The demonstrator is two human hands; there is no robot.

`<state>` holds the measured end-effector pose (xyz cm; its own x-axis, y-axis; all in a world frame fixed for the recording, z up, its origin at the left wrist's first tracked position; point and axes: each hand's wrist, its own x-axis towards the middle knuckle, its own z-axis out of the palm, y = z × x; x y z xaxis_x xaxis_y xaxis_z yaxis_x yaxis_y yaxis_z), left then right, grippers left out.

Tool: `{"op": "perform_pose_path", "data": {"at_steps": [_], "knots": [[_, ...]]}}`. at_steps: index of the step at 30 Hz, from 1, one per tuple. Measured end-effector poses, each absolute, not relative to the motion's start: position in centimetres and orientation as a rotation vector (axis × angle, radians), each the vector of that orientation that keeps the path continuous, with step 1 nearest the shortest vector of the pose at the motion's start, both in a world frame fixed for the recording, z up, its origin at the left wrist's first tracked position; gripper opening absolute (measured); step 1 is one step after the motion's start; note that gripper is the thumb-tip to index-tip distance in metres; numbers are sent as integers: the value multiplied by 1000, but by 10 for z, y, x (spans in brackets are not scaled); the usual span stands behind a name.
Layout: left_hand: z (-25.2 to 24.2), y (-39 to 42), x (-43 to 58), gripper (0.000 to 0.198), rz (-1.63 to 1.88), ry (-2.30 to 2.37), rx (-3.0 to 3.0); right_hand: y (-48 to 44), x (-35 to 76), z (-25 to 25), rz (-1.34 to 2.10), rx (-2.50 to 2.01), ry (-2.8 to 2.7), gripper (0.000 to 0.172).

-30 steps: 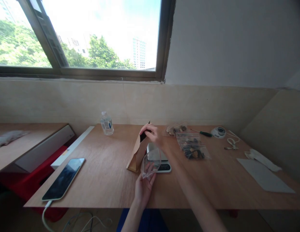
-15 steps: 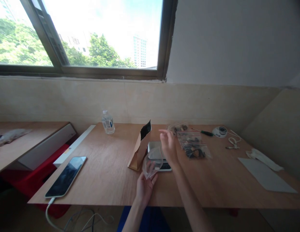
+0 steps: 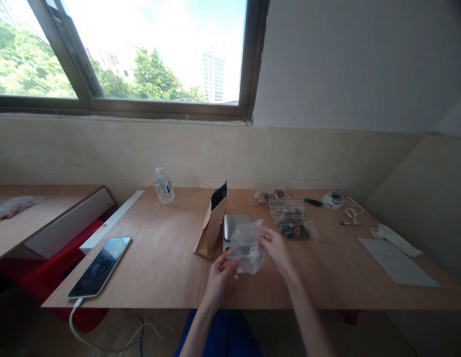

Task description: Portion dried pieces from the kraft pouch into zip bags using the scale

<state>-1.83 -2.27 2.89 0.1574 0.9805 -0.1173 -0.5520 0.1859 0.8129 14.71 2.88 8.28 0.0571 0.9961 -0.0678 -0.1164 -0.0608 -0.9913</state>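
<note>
A clear plastic zip bag (image 3: 249,250) is stretched between my two hands near the front of the wooden table. My left hand (image 3: 221,272) pinches its lower left side. At the upper right edge, the fingers of my right hand (image 3: 273,245) are closed on the bag. Behind the bag, and partly covered by it, lies a small silver-topped scale (image 3: 236,221). A brown paper pouch (image 3: 211,223) with a dark lining stands upright and open just left of the scale.
Several zip bags of small items (image 3: 293,220) lie behind my right hand. Beyond them are a green-handled screwdriver (image 3: 313,202) and a white dome camera (image 3: 332,200). A water bottle (image 3: 164,187) stands at the back; a phone (image 3: 100,267) lies left, a white sheet (image 3: 396,263) right.
My right hand has come down and taken hold of the plastic bag's right edge. The bag, previously in my left hand alone, is now spread flat between both hands.
</note>
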Motion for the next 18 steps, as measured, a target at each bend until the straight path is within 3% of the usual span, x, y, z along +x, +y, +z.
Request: {"op": "perform_pose_path", "data": {"at_steps": [7,18], "knots": [[53,-29,-32,46,1104,760,914,26,158,97,1146,-1138,-973,36],[64,-29,-27,44,1012,860,1039,-16,139,88,1392,-1271,-942,35]]}}
